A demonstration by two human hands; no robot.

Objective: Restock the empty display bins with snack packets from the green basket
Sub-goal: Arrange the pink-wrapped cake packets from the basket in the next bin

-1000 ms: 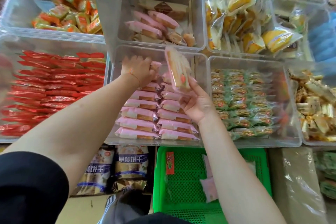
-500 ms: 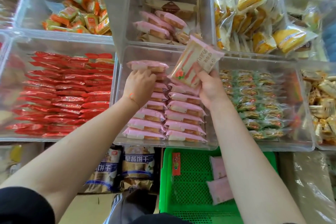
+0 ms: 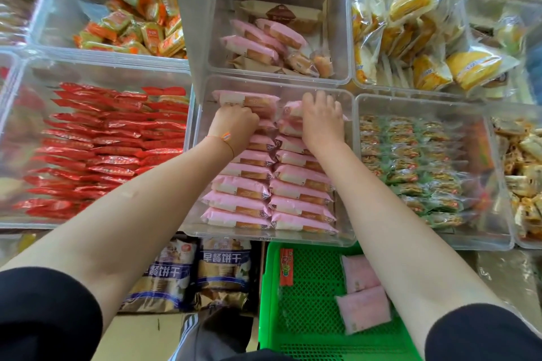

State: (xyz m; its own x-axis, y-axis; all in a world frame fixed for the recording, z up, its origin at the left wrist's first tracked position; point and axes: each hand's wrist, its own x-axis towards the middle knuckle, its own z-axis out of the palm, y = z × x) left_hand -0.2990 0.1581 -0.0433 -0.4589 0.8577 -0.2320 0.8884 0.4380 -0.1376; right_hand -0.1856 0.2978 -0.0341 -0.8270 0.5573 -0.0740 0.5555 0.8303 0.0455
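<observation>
Since the earlier frames, the right hand [image 3: 322, 120] has come down from its raised position, and the pink packet it held upright above the bin now lies at the far end of the right-hand row. Right grip: fingers curled down over that pink packet [image 3: 291, 110], palm facing down; whether the fingers clamp it or only press on it cannot be told. Left grip: the left hand [image 3: 234, 126] has fingers curled tight at the far end of the left-hand row, knuckles touching the farthest packet [image 3: 246, 101]; whether anything is pinched inside the fingers cannot be told. A thin cord bracelet [image 3: 225, 138] sits on the left wrist.

Both hands work inside the clear display bin [image 3: 347, 170] at centre. It holds two parallel rows of pink snack packets [image 3: 264, 184], overlapped like shingles from the near wall to the hands.

Below the bin's near wall stands the green basket [image 3: 308, 281]. Two pink packets [image 3: 363, 302] lie in it, one partly over the other, beside the right forearm. A small red packet [image 3: 286, 267] lies against its left wall.

Surrounding bins: red packets [image 3: 102, 149] to the left, green packets [image 3: 416, 167] to the right, a few pink and brown packets [image 3: 264, 44] in the bin behind, orange packets [image 3: 137, 29] at far left, yellow cakes [image 3: 410, 38] at far right. Bagged biscuits [image 3: 199, 272] stand under the bins, left of the basket.
</observation>
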